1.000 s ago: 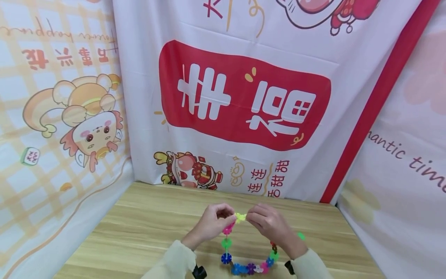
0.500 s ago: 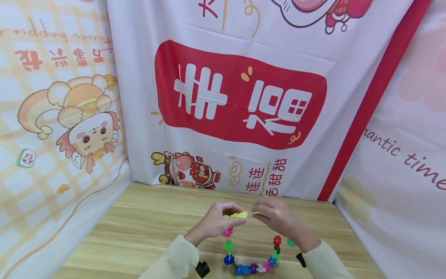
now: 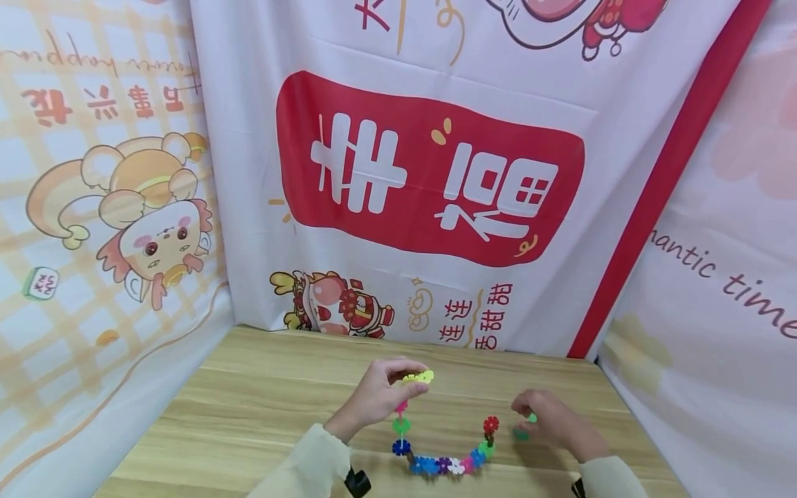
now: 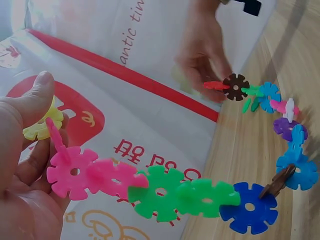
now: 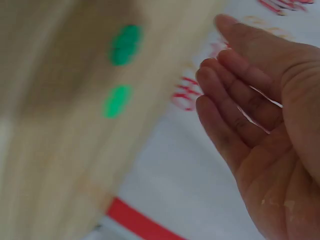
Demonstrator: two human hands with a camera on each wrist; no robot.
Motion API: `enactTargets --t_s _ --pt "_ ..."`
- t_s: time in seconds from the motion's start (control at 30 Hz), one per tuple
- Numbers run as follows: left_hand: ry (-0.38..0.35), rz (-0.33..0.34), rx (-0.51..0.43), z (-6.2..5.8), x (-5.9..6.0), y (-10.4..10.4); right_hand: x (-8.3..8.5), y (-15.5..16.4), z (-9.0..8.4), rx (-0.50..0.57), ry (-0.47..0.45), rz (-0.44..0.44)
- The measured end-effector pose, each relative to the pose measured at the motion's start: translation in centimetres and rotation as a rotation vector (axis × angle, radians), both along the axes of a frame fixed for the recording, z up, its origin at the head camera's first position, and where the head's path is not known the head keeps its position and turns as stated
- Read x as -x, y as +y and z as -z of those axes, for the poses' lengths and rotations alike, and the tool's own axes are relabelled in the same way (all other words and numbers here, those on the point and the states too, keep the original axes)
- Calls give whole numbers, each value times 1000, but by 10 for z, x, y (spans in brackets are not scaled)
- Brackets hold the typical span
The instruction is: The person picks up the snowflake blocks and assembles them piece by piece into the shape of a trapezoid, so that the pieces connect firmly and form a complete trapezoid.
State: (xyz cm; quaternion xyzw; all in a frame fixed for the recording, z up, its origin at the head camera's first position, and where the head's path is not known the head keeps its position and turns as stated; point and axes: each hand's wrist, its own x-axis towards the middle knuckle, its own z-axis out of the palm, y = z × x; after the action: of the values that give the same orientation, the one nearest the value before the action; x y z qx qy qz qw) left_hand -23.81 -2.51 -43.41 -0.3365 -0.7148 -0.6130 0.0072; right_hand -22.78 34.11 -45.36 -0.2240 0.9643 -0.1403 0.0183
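My left hand [image 3: 416, 380] pinches a yellow snowflake piece [image 3: 419, 377] at the top of a chain of coloured snowflake pieces [image 3: 443, 465]. The chain hangs from it in a U and ends in a free red piece [image 3: 491, 424]. In the left wrist view the thumb and fingers of this left hand [image 4: 42, 117] hold the yellow piece [image 4: 36, 127], with pink, green and blue pieces [image 4: 160, 192] running off. My right hand [image 3: 528, 417] is low at the right, fingers relaxed and holding nothing, beside two loose green pieces [image 3: 521, 434]. The blurred right wrist view shows the right hand's [image 5: 212, 67] open palm near the green pieces [image 5: 118, 100].
The wooden table [image 3: 261, 401] is walled in by printed cloth banners: a white and red one [image 3: 429, 180] at the back and others at both sides. The cloth meets the table's back edge and sides closely.
My right hand has let go of the yellow end of the chain and dropped right, down to the loose green pieces. The left hand still holds the yellow piece, slightly higher.
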Motion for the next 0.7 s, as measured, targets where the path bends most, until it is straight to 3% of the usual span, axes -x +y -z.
enactTargets --t_s 0.1,0.37,0.57,0.7 --pt "-3 -5 -17 1 0 -1 1 9 20 19 -73 44" --pt "-21 -9 -24 2 -3 -4 6 23 54 45 -27 20" --pt "-33 -17 -15 3 -3 -5 7 29 56 133 -121 76" --pt "-25 -16 -16 3 -2 -6 10 24 41 194 -124 87"
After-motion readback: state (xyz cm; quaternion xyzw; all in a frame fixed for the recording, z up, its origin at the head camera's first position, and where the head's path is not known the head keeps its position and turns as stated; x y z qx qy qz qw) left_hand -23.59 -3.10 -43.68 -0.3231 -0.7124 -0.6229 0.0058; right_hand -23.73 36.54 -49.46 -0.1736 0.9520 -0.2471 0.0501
